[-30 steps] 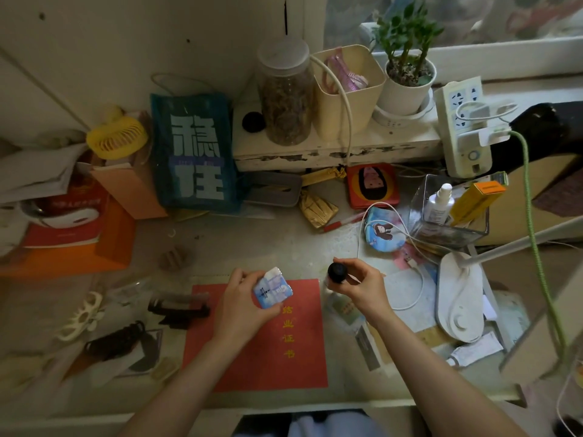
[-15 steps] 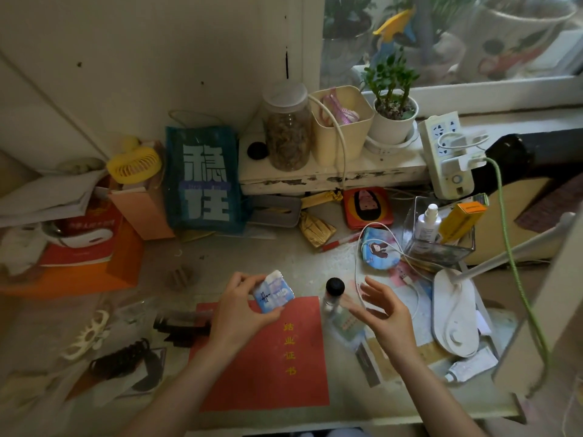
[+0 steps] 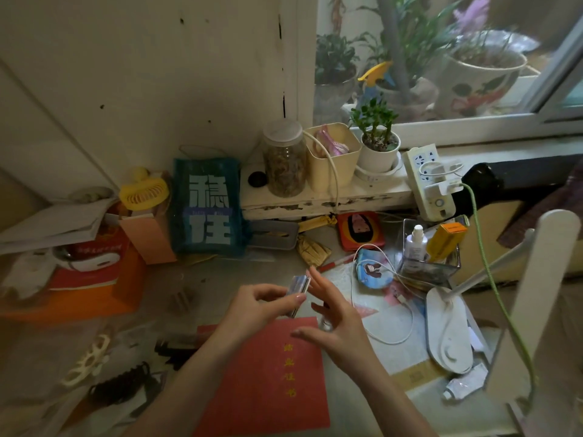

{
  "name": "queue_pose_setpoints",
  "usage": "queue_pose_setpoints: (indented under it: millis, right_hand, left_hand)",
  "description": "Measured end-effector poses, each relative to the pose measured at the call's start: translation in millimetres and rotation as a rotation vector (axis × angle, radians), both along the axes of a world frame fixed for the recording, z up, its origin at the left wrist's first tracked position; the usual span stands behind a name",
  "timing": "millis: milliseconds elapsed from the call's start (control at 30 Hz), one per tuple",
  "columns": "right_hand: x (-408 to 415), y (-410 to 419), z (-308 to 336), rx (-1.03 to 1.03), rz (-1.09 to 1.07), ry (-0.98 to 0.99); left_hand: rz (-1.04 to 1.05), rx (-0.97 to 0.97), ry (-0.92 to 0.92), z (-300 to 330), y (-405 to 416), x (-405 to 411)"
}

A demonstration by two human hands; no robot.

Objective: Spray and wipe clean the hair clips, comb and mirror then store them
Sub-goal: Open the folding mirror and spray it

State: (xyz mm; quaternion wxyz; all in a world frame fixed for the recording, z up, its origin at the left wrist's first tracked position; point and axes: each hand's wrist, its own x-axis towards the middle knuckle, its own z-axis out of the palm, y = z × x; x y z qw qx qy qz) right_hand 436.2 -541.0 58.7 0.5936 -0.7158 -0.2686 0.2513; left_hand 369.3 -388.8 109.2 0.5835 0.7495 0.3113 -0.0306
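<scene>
I see the left hand (image 3: 252,305) pinching the small blue-and-silver folding mirror (image 3: 298,290) edge-on above the red booklet (image 3: 268,383). The right hand (image 3: 334,323) hovers just beside the mirror, fingers spread, holding nothing.

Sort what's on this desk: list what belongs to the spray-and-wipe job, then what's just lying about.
Job things:
small packet, pinched in the left hand
right hand, open beside it
white hair clip
dark hair clips

Lying about:
yellow fan
glass jar
potted plant
power strip
red booklet
</scene>
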Motion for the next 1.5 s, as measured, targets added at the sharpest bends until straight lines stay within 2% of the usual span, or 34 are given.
queue_pose_setpoints:
  millis: [233, 800, 933, 1067, 1267, 1500]
  right_hand:
    - [5.1, 6.7, 9.8, 0.016, -0.032, -0.123]
    - [10.6, 6.6, 15.7, 0.035, -0.028, -0.084]
    - [11.3, 6.5, 15.7, 0.057, -0.014, -0.035]
    - [14.5, 2.8, 18.9, 0.084, 0.009, 0.06]
    - [15.5, -5.5, 24.0, 0.107, 0.081, 0.284]
    - [9.4, -5.6, 21.6, 0.13, 0.106, 0.455]
  left_hand:
    - [-0.053, -0.069, 0.015, 23.2, -3.8, -0.4]
    - [-0.12, -0.116, 0.088, 37.1, 0.6, 6.5]
    - [-0.173, -0.054, 0.081, 37.9, 3.7, 4.4]
    - [-0.206, 0.107, -0.039, 36.8, 13.9, -1.2]
    - [-0.593, 0.332, -0.252, 34.1, 30.2, -6.9]
    - [-0.669, 0.466, -0.352, 19.7, 12.0, -1.3]
